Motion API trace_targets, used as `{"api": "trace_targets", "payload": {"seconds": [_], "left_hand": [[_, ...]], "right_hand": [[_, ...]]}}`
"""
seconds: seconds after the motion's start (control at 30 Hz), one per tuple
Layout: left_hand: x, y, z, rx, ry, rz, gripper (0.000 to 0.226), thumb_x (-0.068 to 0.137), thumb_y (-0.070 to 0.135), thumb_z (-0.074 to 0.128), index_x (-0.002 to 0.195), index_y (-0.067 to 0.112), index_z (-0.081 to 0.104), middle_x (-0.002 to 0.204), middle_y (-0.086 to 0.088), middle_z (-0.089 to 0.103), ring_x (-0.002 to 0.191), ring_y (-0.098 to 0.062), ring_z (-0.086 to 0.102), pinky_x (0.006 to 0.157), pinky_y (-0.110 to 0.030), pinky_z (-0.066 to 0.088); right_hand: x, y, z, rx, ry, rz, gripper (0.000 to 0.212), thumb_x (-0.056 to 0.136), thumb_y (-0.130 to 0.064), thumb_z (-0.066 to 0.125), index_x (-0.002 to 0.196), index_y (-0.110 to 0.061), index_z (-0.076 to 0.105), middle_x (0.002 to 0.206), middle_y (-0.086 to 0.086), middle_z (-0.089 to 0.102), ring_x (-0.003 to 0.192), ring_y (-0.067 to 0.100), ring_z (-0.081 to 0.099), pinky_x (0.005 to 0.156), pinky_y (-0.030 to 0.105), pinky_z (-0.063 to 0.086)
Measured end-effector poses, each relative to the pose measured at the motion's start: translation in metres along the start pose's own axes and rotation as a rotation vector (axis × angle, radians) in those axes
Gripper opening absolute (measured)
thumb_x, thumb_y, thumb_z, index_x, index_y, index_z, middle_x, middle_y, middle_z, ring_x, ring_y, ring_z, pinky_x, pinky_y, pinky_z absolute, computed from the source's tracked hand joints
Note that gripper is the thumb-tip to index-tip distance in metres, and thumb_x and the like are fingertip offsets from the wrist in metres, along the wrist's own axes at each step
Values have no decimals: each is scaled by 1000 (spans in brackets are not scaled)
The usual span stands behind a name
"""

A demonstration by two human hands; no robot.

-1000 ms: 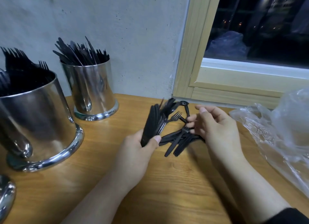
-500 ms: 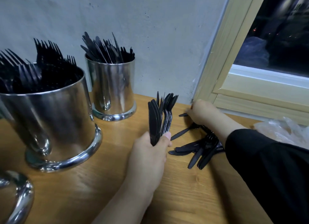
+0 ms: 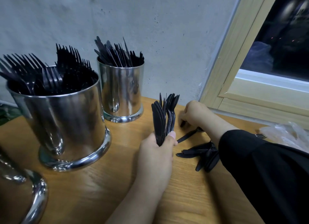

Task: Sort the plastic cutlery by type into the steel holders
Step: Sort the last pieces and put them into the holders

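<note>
**Left grip full of cutlery, right grip down at the loose pile**

Bundle of black plastic cutlery (image 3: 164, 118) stands upright in the left hand (image 3: 157, 154), fingers and thumb curled tight round the handle ends; knife blades on the outer left side of the bundle, curved fork or spoon heads beside them, can't tell which.

Right hand (image 3: 194, 113) sits beyond and to the right of the left grip, knuckles up, fingers curled down onto the surface (image 3: 103, 190) at a dark piece (image 3: 182, 123). Looks closed round it, contact mostly hidden.

Loose pile of black cutlery (image 3: 200, 152) lies flat just right of the left grip, partly under the right forearm's black sleeve (image 3: 267, 173). One single piece (image 3: 187, 136) lies between the two hands, pointing toward the left thumb. A fork head (image 3: 260, 136) pokes out past the sleeve, far side of the right arm.

Left of the left grip: big steel holder (image 3: 66, 123) packed with forks, tines up. Behind it, nearer the wall, smaller steel holder (image 3: 122, 93) with knives, upright. Part of a third steel holder (image 3: 31, 198) at bottom left, contents out of frame.

Far right of the right arm: crumpled clear plastic bag (image 3: 287, 133) on the surface. Wooden window frame (image 3: 234, 64) behind the right hand, grey wall (image 3: 150, 31) behind the holders.
</note>
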State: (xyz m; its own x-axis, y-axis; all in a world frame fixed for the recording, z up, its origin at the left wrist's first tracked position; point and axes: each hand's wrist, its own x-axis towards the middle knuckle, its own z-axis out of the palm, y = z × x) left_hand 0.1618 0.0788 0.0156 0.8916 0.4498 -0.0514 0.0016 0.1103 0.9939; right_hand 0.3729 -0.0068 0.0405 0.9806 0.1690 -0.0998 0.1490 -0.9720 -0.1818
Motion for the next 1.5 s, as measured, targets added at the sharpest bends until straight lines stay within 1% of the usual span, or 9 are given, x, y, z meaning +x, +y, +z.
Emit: {"api": "trace_targets", "payload": {"seconds": [0.17, 0.4, 0.5, 0.6, 0.73, 0.83, 1.03, 1.37, 1.5], "left_hand": [[2, -1, 0, -21, 21, -18, 26, 99, 33, 63, 78, 18, 69, 52, 1, 51, 44, -11, 43, 45, -26, 39], [2, -1, 0, -59, 43, -26, 26, 99, 32, 63, 79, 17, 69, 54, 0, 52, 47, -12, 45, 47, -26, 40], [1, -2, 0, -119, 53, -36, 25, 99, 31, 63, 79, 17, 70, 57, 0, 56, 52, -14, 47, 54, -32, 42], [2, -3, 0, -160, 74, -34, 21, 99, 30, 64, 82, 20, 71, 63, 5, 66, 59, -13, 57, 62, -38, 45], [2, 0, 3, -208, 62, -30, 14, 100, 23, 63, 94, 13, 71, 70, 8, 70, 69, -11, 71, 59, -31, 45], [0, -3, 4, -165, 53, -19, 15, 100, 21, 64, 91, 12, 72, 63, 4, 64, 58, -14, 60, 46, -28, 40], [1, -8, 5, -150, 3, 9, 14, 101, 23, 62, 94, 15, 73, 79, -23, 71, 64, -27, 58, 44, -30, 38], [-2, -7, 5, -207, -86, 14, 13, 102, 20, 62, 106, 18, 74, 76, -4, 70, 61, -18, 63, 43, -28, 39], [-7, -5, 5, -256, -150, -18, 14, 102, 19, 61, 106, 13, 74, 76, -2, 64, 56, -15, 52, 43, -26, 34]], "right_hand": [[-7, -8, 1, -88, 11, -25, 12, 89, -18, 65, 87, -7, 63, 73, 7, 60, 59, 21, 56, 49, 26, 43], [-26, -4, 11, -207, 211, -219, 8, 94, -4, 49, 96, -10, 45, 91, 13, 61, 69, 26, 50, 54, 32, 37], [-32, 2, 6, 32, 294, -187, 22, 95, -9, 53, 116, -11, 53, 90, 9, 63, 76, 26, 59, 63, 34, 49], [-69, 4, -12, 620, 344, -162, 27, 93, -12, 57, 118, -20, 63, 85, 9, 67, 71, 22, 61, 59, 21, 45], [-139, 1, -12, 1106, 173, -207, 23, 93, -10, 59, 105, -23, 73, 72, 7, 60, 66, 17, 56, 68, 33, 52], [-164, -9, 2, 1286, 68, -171, 21, 93, -2, 59, 103, -14, 72, 74, 11, 69, 55, 15, 60, 59, 35, 55], [-169, -14, 11, 1396, 99, -134, 18, 95, 4, 56, 102, -6, 69, 55, -2, 61, 43, 14, 46, 43, 25, 41], [-172, -10, 10, 1360, 159, -165, 15, 95, 1, 60, 99, -9, 70, 74, 4, 74, 50, 28, 54, 38, 29, 43], [-175, -6, 7, 1368, 110, -180, 17, 95, 4, 57, 102, -4, 70, 56, 12, 55, 40, 28, 51, 35, 29, 44]]}}
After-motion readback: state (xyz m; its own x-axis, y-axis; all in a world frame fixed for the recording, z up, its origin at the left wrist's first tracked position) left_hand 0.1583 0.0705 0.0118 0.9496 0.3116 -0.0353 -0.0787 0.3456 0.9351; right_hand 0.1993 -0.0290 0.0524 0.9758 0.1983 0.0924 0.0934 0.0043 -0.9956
